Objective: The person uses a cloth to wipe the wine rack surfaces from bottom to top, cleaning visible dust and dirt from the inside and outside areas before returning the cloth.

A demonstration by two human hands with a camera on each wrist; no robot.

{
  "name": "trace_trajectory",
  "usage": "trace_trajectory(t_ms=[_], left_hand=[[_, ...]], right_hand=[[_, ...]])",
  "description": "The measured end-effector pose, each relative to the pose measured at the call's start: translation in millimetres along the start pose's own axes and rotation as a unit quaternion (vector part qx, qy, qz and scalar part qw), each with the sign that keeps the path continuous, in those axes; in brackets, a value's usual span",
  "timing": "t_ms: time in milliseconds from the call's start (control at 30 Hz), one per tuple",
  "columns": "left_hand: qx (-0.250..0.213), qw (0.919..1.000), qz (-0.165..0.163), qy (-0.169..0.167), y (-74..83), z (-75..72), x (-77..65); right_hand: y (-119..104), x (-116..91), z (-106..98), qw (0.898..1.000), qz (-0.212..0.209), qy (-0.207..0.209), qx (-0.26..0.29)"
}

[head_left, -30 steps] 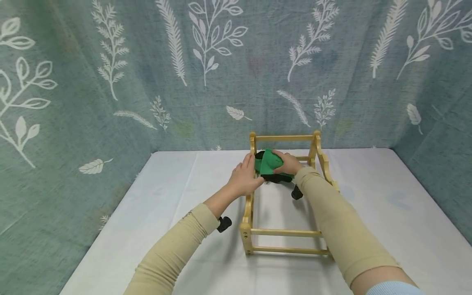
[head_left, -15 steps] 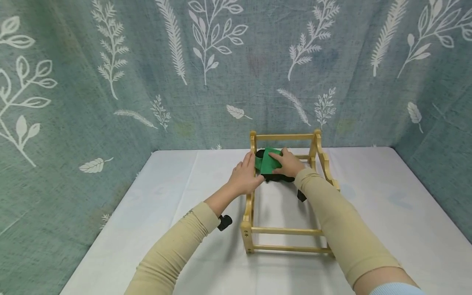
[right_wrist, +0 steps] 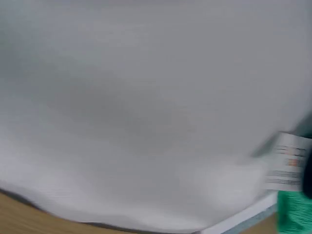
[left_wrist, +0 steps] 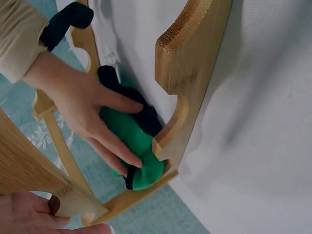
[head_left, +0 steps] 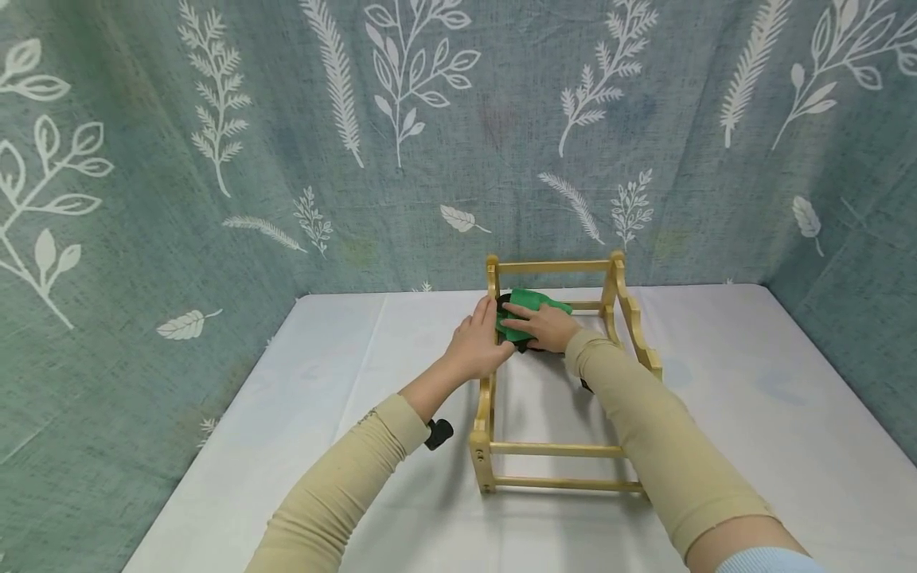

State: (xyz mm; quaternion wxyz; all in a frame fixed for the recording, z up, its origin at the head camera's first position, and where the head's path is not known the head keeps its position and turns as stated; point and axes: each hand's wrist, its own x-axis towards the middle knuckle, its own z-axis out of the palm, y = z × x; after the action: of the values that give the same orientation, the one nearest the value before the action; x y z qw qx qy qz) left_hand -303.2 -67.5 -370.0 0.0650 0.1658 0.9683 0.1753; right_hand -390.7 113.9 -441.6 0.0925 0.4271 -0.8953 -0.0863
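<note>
A soft green and black cloth item [head_left: 521, 301] lies inside the far end of a wooden rack [head_left: 559, 450]. My right hand [head_left: 550, 326] rests over it with the fingers spread and fairly straight. In the left wrist view, the thumb and fingers of that hand lie across the green cloth [left_wrist: 131, 141], beside its black part. A white printed label [right_wrist: 287, 163] sticks out from the item in the right wrist view. My left hand [head_left: 473, 342] holds the rack's left side rail, its thumb toward the inside and its fingers along the outside.
The rack stands on a white-covered table [head_left: 358, 358], with round bars at its near and far ends. Its sides have curved notches [left_wrist: 178, 117]. A grey-green leaf-patterned curtain [head_left: 430, 183] hangs behind and at both sides.
My right hand has loosened from its bunched hold, spread its fingers and slid left and slightly down over the green cloth, which now lies flatter. My left hand has stayed put.
</note>
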Motion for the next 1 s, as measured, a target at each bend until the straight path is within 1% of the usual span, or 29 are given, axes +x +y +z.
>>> trace_trajectory(t_ms=[67, 167, 267, 400, 533, 633, 733, 867, 900, 967, 1000], left_hand=[[0.002, 1.0000, 0.001, -0.001, -0.2, 0.1, -0.3], [0.006, 0.9999, 0.006, -0.006, -0.2, 0.5, -0.3], [0.002, 0.9999, 0.011, -0.004, -0.5, 1.2, 0.1], [-0.003, 0.9999, 0.014, 0.003, -0.9, 0.7, -0.2], [-0.010, 0.9999, 0.005, 0.002, -0.6, -0.7, -1.5], [-0.012, 0.9999, 0.000, 0.006, -0.4, -1.4, -1.7], [-0.012, 0.9999, 0.000, 0.010, -0.5, -1.8, -1.5], [-0.017, 0.9998, 0.004, 0.005, -0.5, -1.4, -1.9], [-0.019, 0.9998, 0.005, 0.004, -0.3, -1.4, -2.1], [-0.018, 0.9998, 0.005, 0.006, -0.1, -1.5, -2.1], [-0.017, 0.9998, 0.006, 0.008, -0.1, -1.4, -2.0]], right_hand=[[1, 2, -2, 0.999, 0.016, -0.031, 0.029], [5, 5, -7, 0.991, 0.052, -0.089, 0.081], [7, 8, -11, 0.984, 0.074, -0.125, 0.102], [10, 10, -16, 0.979, 0.089, -0.136, 0.120], [19, 2, -22, 0.969, 0.113, -0.164, 0.149], [28, -7, -28, 0.955, 0.144, -0.197, 0.166], [34, -14, -34, 0.943, 0.170, -0.229, 0.169], [38, -20, -36, 0.929, 0.193, -0.257, 0.182], [38, -20, -35, 0.927, 0.197, -0.260, 0.184], [38, -22, -33, 0.928, 0.200, -0.258, 0.182], [37, -22, -31, 0.929, 0.198, -0.254, 0.180]])
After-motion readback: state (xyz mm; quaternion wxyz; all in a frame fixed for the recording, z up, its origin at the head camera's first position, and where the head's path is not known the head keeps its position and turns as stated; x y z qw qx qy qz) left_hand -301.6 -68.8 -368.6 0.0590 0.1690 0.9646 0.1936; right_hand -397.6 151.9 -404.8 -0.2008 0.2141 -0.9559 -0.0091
